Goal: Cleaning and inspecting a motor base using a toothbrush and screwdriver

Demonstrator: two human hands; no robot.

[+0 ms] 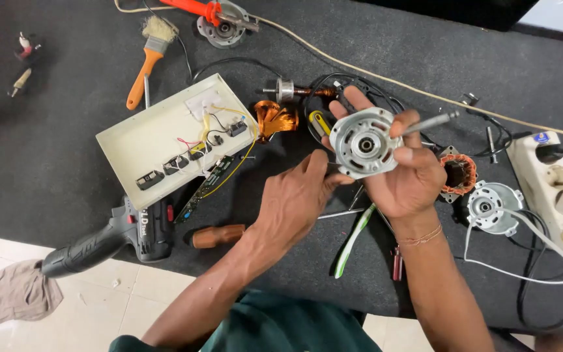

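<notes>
The right hand [404, 179] holds a round silver motor end cover [363, 142] above the dark tabletop [47, 156], grip closed around its rim with a metal rod [430, 122] pinned under the thumb. The left hand [298, 199] pinches the cover's lower left edge. To the left, an open white box [135, 146] contains small switches and coloured wires [197, 146].

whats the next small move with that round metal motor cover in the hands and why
Probably steady the motor end cover in the right hand and let the left hand work at its lower left rim. The right hand holds the cover up off the mat with a metal rod under the thumb, and the left fingertips already pinch the rim there.
</notes>
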